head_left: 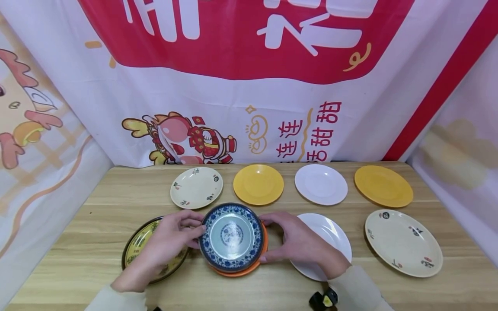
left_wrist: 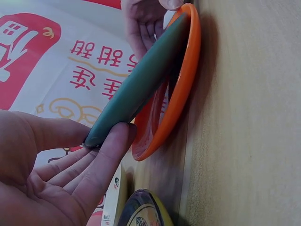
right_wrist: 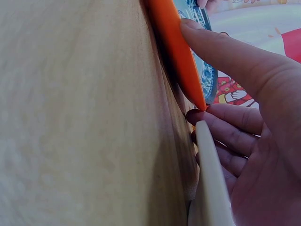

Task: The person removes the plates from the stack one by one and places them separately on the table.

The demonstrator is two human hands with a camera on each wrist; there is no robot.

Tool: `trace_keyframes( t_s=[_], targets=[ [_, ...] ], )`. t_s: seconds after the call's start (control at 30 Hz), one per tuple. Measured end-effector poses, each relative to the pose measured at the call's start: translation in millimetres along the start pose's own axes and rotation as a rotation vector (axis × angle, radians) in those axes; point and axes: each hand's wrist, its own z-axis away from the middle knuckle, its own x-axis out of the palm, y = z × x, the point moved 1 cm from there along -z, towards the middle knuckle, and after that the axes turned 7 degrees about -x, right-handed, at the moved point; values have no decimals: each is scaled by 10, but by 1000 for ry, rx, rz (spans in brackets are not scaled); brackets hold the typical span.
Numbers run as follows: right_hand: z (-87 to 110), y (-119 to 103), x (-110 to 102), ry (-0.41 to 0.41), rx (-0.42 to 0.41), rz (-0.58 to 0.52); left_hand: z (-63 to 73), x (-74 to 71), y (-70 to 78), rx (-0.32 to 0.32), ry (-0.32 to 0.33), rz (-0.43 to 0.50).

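Note:
A blue-and-white patterned plate (head_left: 232,235) sits tilted over an orange plate (head_left: 249,268), its left side raised and its right side resting inside the orange rim. My left hand (head_left: 173,237) pinches the raised edge of the blue plate between thumb and fingers. On the other side, my right hand (head_left: 297,242) holds the orange plate's edge, thumb on the rim and fingertips at its outer side in the right wrist view. That orange plate (left_wrist: 183,84) stands on the wooden table. Below my left forearm lies a yellow dark-rimmed plate (head_left: 136,242), partly hidden.
At the back stand a cream plate (head_left: 196,188), a yellow plate (head_left: 258,185), a white plate (head_left: 320,184) and another yellow plate (head_left: 383,185). Another white plate (head_left: 327,233) is partly under my right arm. A cream oval plate (head_left: 404,244) lies far right. Printed cloth (head_left: 233,121) hangs behind.

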Motion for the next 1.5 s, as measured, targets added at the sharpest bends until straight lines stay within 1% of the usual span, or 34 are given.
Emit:
trace_keyframes(
  t_s=[0.17,0.37,0.5,0.7,0.77,0.97,1.2,1.33,1.5],
  targets=[
    [7,-7,-8,2,2,17,-4,-37,-8,2,-18,1],
    [4,4,-8,1,15,17,-2,-122,-37,-13,-44,56],
    [10,4,-6,-1,18,9,-2,-209,-91,-25,-57,87],
    [9,-17,-1,-20,40,3,-4,-345,-203,-33,-47,77],
    [2,-18,-1,-22,34,5,0,-374,-224,-36,-42,84],
    [-5,-6,-4,-16,11,-5,19,-426,-224,-46,-13,108],
    [3,-9,-10,-20,31,-19,10,-511,-250,-39,-8,166],
    [0,-15,-13,-21,44,-25,-17,-613,-316,-55,10,201],
    [1,-5,-7,-19,62,-31,-42,-798,-418,-72,14,260]
  ],
)
